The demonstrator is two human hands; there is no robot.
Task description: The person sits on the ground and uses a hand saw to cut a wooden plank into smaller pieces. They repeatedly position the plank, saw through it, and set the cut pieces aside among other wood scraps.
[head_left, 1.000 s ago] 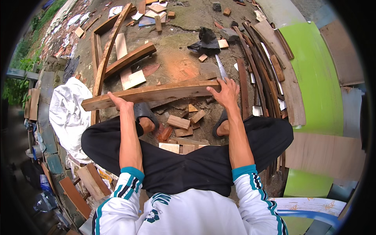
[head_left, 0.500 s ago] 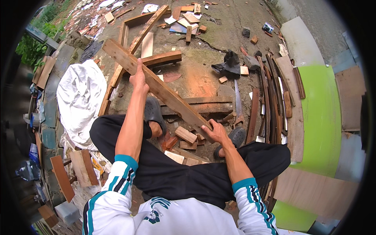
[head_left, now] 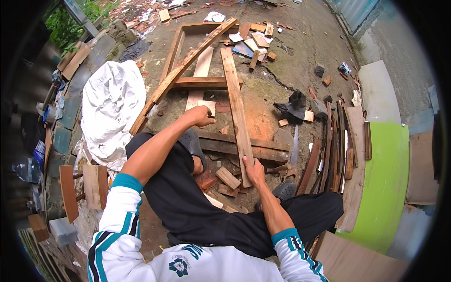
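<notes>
- Wooden plank (head_left: 237, 110), one: slanted between the knees and the ground ahead, its near end in the right hand, its far end overlapping the view of a crosspiece; contact between them cannot be told.
- Right grip (head_left: 254, 173), one: closed about the plank's near end, thumb on the upper face.
- Left grip (head_left: 201, 116), one: off the plank, fingers curled, nothing visible in it; how tightly it is closed cannot be told. It lies just beside one small pale board (head_left: 209, 106).
- Timbers (head_left: 188, 63), four in a frame-like arrangement: one long diagonal, one upper, one at the left, one lower crosspiece (head_left: 202, 82).
- Clogs (head_left: 284, 191), two: one on each foot.
- Handsaw (head_left: 294, 150), one: on the ground near the right clog.
- Black plastic bag (head_left: 292, 106), one: beyond the saw.
- White cloth (head_left: 112, 113), one: heaped left of the diagonal.
- Short boards (head_left: 95, 187), two: side by side at lower left.
- Green panel (head_left: 383, 176), one: at right.
- Wood offcuts (head_left: 228, 178), several: between the clogs, overlapping too much to count.
</notes>
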